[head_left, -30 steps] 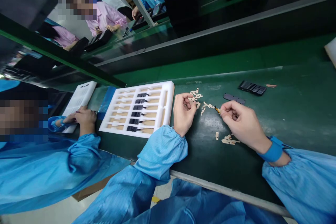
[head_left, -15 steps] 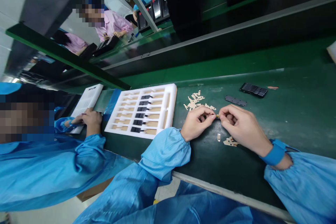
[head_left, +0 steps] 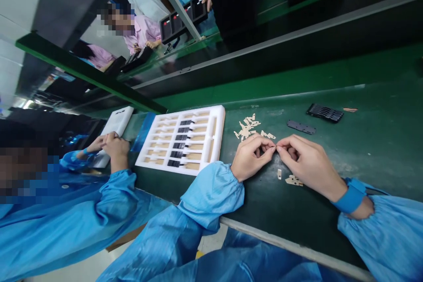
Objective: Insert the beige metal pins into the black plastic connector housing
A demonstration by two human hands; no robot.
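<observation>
My left hand (head_left: 251, 156) and my right hand (head_left: 306, 163) meet fingertip to fingertip over the green belt (head_left: 380, 141). Between the pinched fingers is a tiny part, almost wholly hidden; I cannot tell which hand carries it. Just beyond the hands lies a scatter of small beige pieces (head_left: 247, 128). A few more beige pieces (head_left: 292, 179) lie under my right hand. A white foam tray (head_left: 216, 141) with rows of slots, several holding small black parts, sits left of my left hand.
Two flat black parts (head_left: 324, 113) (head_left: 301, 127) lie on the belt beyond my right hand. At the left a co-worker in blue sleeves has both hands (head_left: 110, 143) on another white tray (head_left: 117, 123). More people work across the line.
My left hand came off the beige scatter and moved right to meet my right hand; both now pinch at one point. The co-worker's hands drew together on their tray.
</observation>
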